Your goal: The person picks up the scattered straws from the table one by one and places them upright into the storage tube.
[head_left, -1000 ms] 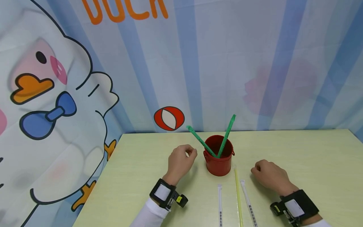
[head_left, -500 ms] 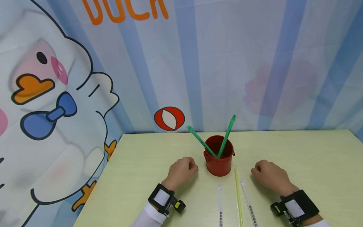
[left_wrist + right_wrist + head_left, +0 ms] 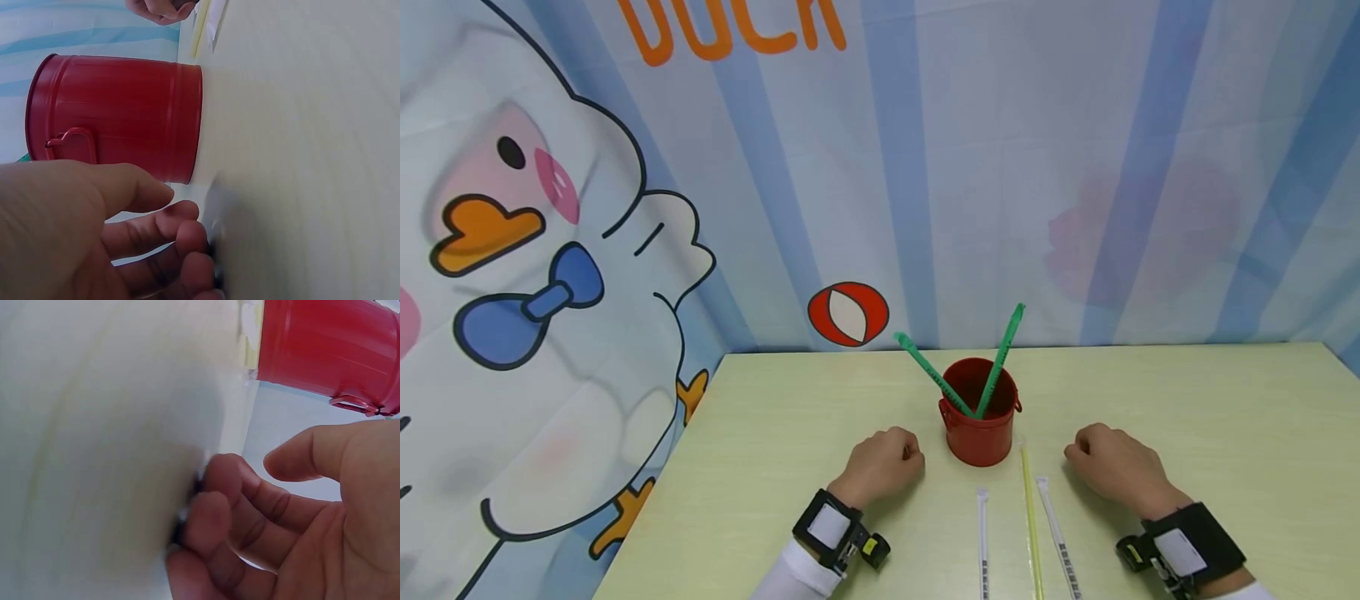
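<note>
One green stick [image 3: 934,375] leans left and another green stick [image 3: 1000,360] leans right in the red bucket [image 3: 979,442], which stands upright in your head view. A white stick [image 3: 982,542], a yellow stick [image 3: 1032,525] and a second white stick [image 3: 1059,537] lie on the table nearer you. Your left hand [image 3: 878,468] has come down low beside the bucket, while your right hand [image 3: 1116,467] has stayed put. That looks like a rest to me — these three sticks are still out of the bucket.

The table [image 3: 1187,392] is pale yellow wood. Behind it hangs a blue striped cloth [image 3: 1000,167] with a big white duck [image 3: 512,400] and a red and white ball [image 3: 847,314] on it.

In your left wrist view, the fingers are loosely bent, with a gap to the thumb, and hold nothing. The bucket is close by.

In your right wrist view, that hand is loose and half curled too, gripping nothing. Both hands have a dark patch by the fingertips — too blurry to name.
</note>
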`<action>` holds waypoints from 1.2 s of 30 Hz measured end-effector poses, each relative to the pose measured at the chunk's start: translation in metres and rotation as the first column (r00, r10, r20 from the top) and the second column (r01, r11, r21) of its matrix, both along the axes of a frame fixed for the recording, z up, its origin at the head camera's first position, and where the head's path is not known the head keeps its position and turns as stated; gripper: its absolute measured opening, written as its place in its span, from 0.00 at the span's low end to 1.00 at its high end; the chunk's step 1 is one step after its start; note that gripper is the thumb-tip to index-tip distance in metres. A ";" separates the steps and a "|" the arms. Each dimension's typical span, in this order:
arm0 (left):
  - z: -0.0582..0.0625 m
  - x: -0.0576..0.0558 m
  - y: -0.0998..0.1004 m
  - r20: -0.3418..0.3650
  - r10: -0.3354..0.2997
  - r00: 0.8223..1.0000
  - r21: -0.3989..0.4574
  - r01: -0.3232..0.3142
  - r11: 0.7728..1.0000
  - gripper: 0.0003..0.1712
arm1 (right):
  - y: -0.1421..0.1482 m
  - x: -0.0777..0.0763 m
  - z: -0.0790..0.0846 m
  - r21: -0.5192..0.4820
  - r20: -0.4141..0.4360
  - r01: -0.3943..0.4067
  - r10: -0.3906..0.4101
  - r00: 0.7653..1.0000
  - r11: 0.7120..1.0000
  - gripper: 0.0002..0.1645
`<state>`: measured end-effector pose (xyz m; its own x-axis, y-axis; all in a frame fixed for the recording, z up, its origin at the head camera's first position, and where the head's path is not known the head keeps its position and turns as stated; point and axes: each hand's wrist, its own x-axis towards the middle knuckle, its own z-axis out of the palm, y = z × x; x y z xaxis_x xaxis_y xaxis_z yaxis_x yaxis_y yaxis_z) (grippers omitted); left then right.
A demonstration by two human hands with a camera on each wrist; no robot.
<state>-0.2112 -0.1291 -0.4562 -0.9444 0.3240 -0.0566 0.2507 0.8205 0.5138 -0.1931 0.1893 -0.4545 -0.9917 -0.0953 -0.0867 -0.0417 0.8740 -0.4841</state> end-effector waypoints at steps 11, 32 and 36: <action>0.000 0.001 0.000 -0.014 -0.006 1.000 0.003 0.006 1.000 0.15 | -0.006 0.007 0.014 0.007 0.077 -0.101 0.100 0.992 0.995 0.14; 0.001 0.001 0.000 0.045 0.007 0.999 0.038 -0.008 0.999 0.20 | -0.021 0.022 0.014 0.051 0.168 -0.176 0.165 0.972 0.983 0.17; 0.001 0.001 -0.001 0.041 0.008 0.999 0.039 -0.009 0.999 0.20 | -0.023 0.023 0.013 0.055 0.179 -0.179 0.167 0.970 0.982 0.16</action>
<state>-0.2099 -0.1298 -0.4551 -0.9442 0.3189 -0.0822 0.2223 0.8013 0.5555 -0.1700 0.1659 -0.4413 -0.9300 -0.2519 -0.2678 -0.1168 0.8930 -0.4346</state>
